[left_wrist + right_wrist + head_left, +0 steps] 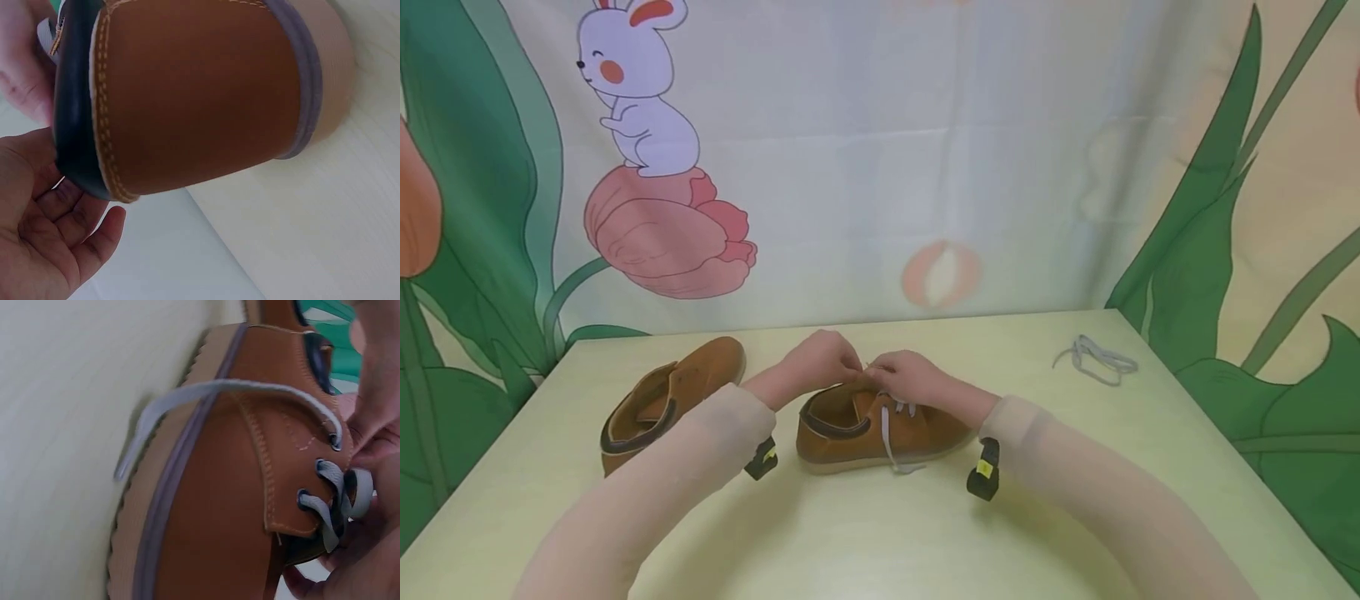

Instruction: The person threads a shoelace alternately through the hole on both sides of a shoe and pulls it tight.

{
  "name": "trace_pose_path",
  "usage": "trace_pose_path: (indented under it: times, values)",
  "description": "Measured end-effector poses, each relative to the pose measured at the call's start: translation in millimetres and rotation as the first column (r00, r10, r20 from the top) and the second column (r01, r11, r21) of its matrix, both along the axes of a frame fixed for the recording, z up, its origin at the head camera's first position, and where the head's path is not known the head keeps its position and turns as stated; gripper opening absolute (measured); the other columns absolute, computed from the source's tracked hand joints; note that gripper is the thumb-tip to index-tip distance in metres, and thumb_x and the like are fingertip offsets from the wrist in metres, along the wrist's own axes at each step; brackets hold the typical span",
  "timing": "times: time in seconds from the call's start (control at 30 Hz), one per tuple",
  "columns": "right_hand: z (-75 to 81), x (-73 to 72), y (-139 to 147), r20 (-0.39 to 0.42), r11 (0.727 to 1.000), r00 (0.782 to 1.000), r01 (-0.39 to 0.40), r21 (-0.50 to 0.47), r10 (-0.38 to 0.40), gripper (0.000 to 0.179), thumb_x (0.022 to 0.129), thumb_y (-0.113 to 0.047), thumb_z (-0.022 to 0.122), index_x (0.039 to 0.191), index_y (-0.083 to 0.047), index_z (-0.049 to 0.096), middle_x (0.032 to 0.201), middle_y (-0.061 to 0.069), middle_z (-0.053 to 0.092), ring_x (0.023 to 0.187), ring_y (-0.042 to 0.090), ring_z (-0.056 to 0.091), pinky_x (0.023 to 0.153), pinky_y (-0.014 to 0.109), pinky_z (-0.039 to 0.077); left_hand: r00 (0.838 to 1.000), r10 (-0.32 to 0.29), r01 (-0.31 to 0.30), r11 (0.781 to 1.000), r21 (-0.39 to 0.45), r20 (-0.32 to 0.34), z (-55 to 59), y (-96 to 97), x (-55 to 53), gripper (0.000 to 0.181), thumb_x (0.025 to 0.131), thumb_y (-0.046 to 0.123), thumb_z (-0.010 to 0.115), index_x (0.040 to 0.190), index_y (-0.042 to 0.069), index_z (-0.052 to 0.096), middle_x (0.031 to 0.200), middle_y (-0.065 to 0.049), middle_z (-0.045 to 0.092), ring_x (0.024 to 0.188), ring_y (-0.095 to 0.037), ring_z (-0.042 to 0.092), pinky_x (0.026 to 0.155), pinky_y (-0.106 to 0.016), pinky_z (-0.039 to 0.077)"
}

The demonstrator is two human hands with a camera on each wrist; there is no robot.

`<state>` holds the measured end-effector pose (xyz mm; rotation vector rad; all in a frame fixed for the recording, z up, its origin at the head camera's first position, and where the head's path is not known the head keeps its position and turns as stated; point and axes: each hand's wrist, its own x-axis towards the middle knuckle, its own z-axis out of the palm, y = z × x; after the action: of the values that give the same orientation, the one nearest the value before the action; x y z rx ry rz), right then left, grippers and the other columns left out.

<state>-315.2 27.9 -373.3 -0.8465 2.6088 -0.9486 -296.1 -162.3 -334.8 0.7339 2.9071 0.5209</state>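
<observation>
A brown lace-up shoe (842,446) with a dark padded collar stands on the table, toe to the right. Its grey shoelace (331,487) runs through the eyelets, and one loose end (887,437) hangs down the near side to the table. Above the shoe's opening, my left hand (822,362) and right hand (910,377) meet at the far eyelet side, pinching at a short bit of lace. The left wrist view shows the left hand (56,219) beside the collar, its fingertips partly hidden. Most of the right fingers are behind the shoe's upper in the right wrist view.
A second brown shoe (700,375), with no lace visible, stands at the left behind my left forearm. A bundled grey shoelace (1105,360) lies at the table's back right. Behind the table (850,533) hangs a printed cloth (850,167).
</observation>
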Motion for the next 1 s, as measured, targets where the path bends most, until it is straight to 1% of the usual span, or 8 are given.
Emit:
trace_pose_path:
  times: [0.17,0.23,0.33,0.5,0.6,0.7,0.83,1.0]
  values:
    - [7.6,-4.0,1.7,0.101,0.975,0.985,0.152,-0.161,-0.137,0.032,0.105,-0.028,0.056,0.118,-0.007,0.077,0.108,0.013,0.077,0.103,0.022,0.07,0.093,0.037,0.057,0.995,-0.034,0.028,0.998,-0.06,-0.096,1.6,3.1,2.7,0.014,0.093,0.005,0.067,0.093,0.005,0.081,0.087,-0.005,0.078,0.082,-0.017,0.07,0.08,-0.033,0.059]
    - [15.5,-6.6,1.2,0.098,0.967,0.981,0.18,-0.179,-0.165,0.032,0.104,-0.027,0.057,0.119,-0.007,0.076,0.121,0.013,0.076,0.116,0.027,0.067,0.104,0.042,0.052,0.992,-0.041,0.033,0.997,-0.074,-0.117,0.7,3.7,3.2,0.016,0.093,0.006,0.067,0.101,0.004,0.081,0.102,-0.008,0.081,0.096,-0.022,0.074,0.09,-0.039,0.06]
    - [33.6,-12.2,0.9,0.047,0.966,0.984,0.179,-0.186,-0.173,0.033,0.106,-0.026,0.056,0.124,-0.005,0.074,0.129,0.015,0.072,0.127,0.032,0.063,0.11,0.047,0.049,0.992,-0.05,0.041,0.996,-0.076,-0.117,-1.7,4.0,3.4,0.016,0.094,0.007,0.067,0.101,0.004,0.081,0.103,-0.009,0.08,0.099,-0.025,0.075,0.092,-0.04,0.059]
    - [77.6,-22.2,-0.5,-0.107,0.973,0.98,0.149,-0.174,-0.169,0.032,0.107,-0.022,0.054,0.124,-0.002,0.072,0.119,0.018,0.074,0.114,0.033,0.068,0.098,0.043,0.054,0.991,-0.051,0.044,0.997,-0.065,-0.121,-2.3,2.6,5.8,0.016,0.093,0.006,0.066,0.099,0.004,0.081,0.101,-0.009,0.081,0.096,-0.024,0.074,0.091,-0.04,0.06]
    - [105.2,-27.4,-2.5,-0.076,0.956,0.977,0.177,-0.232,-0.199,0.029,0.107,-0.019,0.054,0.12,0.0,0.072,0.096,0.015,0.075,0.096,0.03,0.07,0.089,0.038,0.055,0.991,-0.043,0.035,0.997,-0.063,-0.126,-0.4,1.2,6.6,0.015,0.093,0.006,0.067,0.098,0.004,0.081,0.099,-0.009,0.081,0.094,-0.022,0.074,0.089,-0.04,0.06]
    - [124.8,-29.9,-3.7,-0.018,0.933,0.97,0.226,-0.281,-0.241,0.028,0.106,-0.017,0.055,0.119,0.0,0.072,0.085,0.007,0.073,0.092,0.026,0.072,0.089,0.036,0.055,0.99,-0.048,0.04,0.997,-0.063,-0.133,1.1,1.0,6.0,0.014,0.093,0.006,0.067,0.096,0.004,0.081,0.095,-0.008,0.081,0.087,-0.02,0.071,0.087,-0.039,0.06]
    - [132.4,-26.9,-2.4,0.023,0.923,0.966,0.255,-0.29,-0.259,0.028,0.107,-0.019,0.053,0.122,-0.003,0.071,0.093,0.007,0.076,0.101,0.026,0.073,0.089,0.035,0.053,0.992,-0.047,0.041,0.998,-0.052,-0.116,0.8,1.9,5.9,0.015,0.094,0.006,0.067,0.097,0.003,0.081,0.096,-0.009,0.081,0.088,-0.021,0.072,0.088,-0.039,0.06]
    - [117.1,-16.1,8.0,0.015,0.945,0.983,0.182,-0.273,-0.185,0.029,0.107,-0.018,0.053,0.127,-0.004,0.068,0.112,0.015,0.076,0.107,0.028,0.071,0.085,0.032,0.052,0.997,-0.045,0.042,0.998,-0.047,-0.06,-0.4,-4.9,12.2,0.02,0.097,0.011,0.065,0.108,0.001,0.078,0.103,-0.012,0.08,0.098,-0.026,0.073,0.09,-0.039,0.059]
